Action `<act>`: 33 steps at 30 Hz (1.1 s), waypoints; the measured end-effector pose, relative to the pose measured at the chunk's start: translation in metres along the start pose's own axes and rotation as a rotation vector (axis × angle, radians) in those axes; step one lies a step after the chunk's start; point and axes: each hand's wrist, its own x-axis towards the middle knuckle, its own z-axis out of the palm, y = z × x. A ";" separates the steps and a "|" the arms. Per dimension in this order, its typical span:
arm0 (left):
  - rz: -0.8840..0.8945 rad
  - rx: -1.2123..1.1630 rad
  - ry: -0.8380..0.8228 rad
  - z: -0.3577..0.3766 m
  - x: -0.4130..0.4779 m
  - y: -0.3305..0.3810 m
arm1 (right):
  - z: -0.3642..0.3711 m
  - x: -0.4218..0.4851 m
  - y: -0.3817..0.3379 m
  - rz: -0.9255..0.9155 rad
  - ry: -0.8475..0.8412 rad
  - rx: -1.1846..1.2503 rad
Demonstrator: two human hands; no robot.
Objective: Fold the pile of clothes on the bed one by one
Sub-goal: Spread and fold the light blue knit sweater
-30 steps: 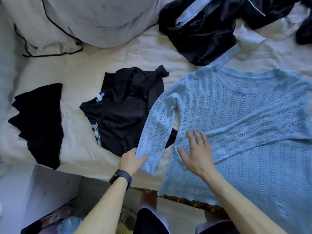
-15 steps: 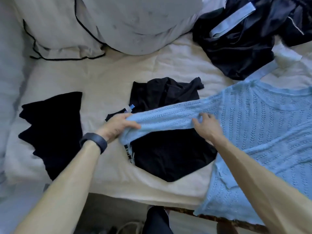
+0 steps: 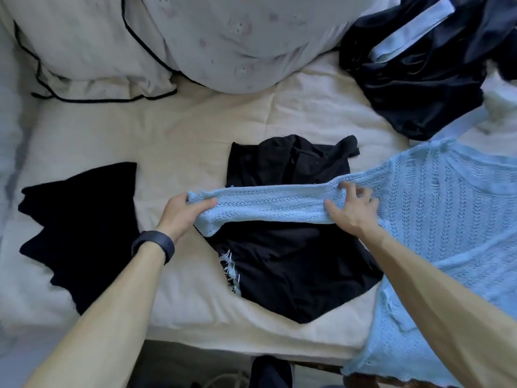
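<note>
One black top [image 3: 293, 261] beneath sleeve [image 3: 268, 204]

Left hand [image 3: 181, 212] pinches blue sweater [image 3: 436, 219] sleeve cuff; right hand [image 3: 354, 210] holds sleeve near shoulder, over black garment [image 3: 291, 261].

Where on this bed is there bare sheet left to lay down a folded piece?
Bare sheet lies between the pillows and the black garments. A narrower strip separates the left black piece from the middle black garment. The right is crowded: blue sweater, dark pile.
</note>
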 end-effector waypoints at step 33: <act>0.315 0.950 0.152 0.441 -0.136 0.057 | -0.086 -0.147 0.442 0.550 0.354 0.710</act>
